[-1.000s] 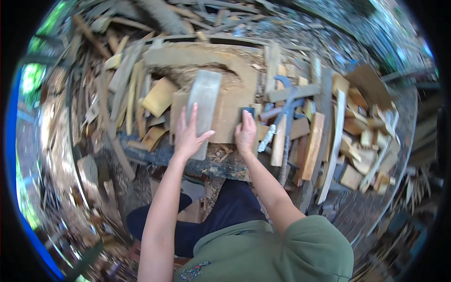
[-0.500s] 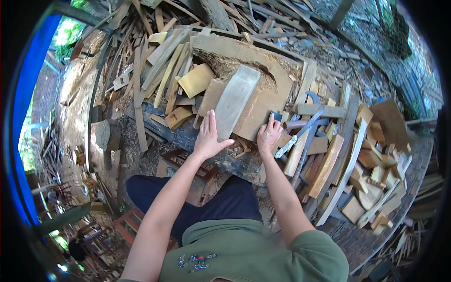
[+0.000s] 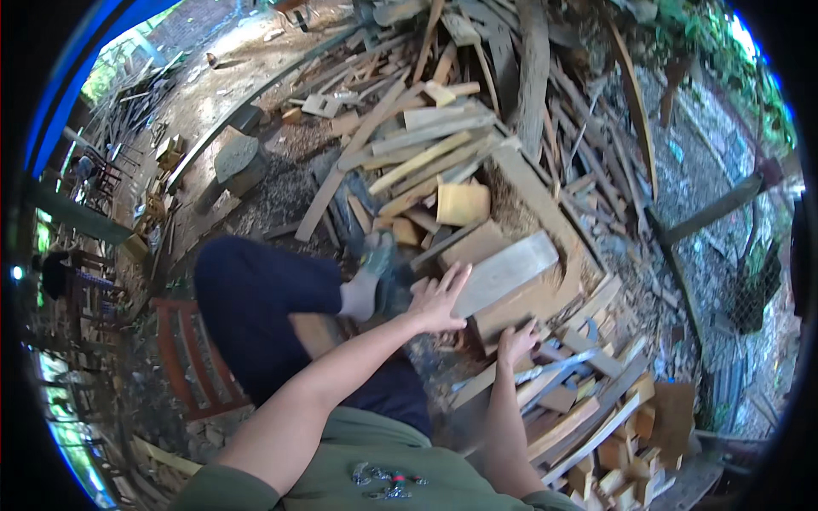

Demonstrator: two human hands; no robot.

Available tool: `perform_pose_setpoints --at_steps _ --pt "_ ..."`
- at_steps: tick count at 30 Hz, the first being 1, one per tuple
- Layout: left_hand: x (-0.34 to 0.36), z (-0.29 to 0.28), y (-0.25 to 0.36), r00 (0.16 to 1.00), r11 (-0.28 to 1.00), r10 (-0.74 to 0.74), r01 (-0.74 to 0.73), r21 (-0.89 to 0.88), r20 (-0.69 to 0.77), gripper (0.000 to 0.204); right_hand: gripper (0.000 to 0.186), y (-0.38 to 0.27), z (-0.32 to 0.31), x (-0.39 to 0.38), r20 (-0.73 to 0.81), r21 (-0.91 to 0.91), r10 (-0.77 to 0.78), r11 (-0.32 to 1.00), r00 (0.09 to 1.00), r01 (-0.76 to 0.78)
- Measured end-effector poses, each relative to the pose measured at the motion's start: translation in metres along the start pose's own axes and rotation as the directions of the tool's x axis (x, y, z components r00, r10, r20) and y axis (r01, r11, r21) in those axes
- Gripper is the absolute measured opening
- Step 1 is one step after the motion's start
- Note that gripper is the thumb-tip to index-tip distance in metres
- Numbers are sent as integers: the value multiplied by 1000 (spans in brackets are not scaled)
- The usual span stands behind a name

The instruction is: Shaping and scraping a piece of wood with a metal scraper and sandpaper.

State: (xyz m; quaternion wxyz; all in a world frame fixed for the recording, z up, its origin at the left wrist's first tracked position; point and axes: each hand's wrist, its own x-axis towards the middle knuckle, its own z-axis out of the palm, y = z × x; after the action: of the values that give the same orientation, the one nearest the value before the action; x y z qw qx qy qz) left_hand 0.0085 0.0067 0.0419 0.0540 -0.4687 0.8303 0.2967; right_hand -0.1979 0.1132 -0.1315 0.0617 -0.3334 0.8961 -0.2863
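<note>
Both hands on the wood at the chopping spot; nothing gripped.
Left hand (image 3: 437,300) lies flat, fingers spread, on the near end of the grey plank (image 3: 503,271). The plank's long axis runs up and right, away from the palm. Right hand (image 3: 514,342) sits just below the plank's underside on the brown slab (image 3: 532,302), fingers loosely curled, holding nothing that shows. Left is nearer.

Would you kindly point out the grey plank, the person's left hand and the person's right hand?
grey plank (image 3: 504,271), head view, middle of its flat top face.
left hand (image 3: 437,300), head view, back of the hand, on the plank's near end.
right hand (image 3: 516,344), head view, back of the hand.
</note>
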Motion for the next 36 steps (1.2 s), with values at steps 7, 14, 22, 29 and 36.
perform_pose_setpoints --at_steps 7,14,22,29,36 --pt "3 28 9 953 998 58 -61 0 -297 117 32 20 -20 -17 -14 222 136 966 991 -130" --pt "22 2 -2 936 972 200 -151 182 -289 113 33 -63 -131 -3 -206 360 50 933 977 28" --pt "31 12 -5 914 980 197 -193 47 -355 105 46 -143 -94 -8 96 44 -643 765 759 643" --pt "24 13 -2 960 997 79 -71 38 -269 104 44 -154 -61 87 28 7 -504 863 863 504" --pt "71 4 24 911 983 185 -175 60 -368 101 43 -159 -73 63 56 -41 -448 892 892 451"
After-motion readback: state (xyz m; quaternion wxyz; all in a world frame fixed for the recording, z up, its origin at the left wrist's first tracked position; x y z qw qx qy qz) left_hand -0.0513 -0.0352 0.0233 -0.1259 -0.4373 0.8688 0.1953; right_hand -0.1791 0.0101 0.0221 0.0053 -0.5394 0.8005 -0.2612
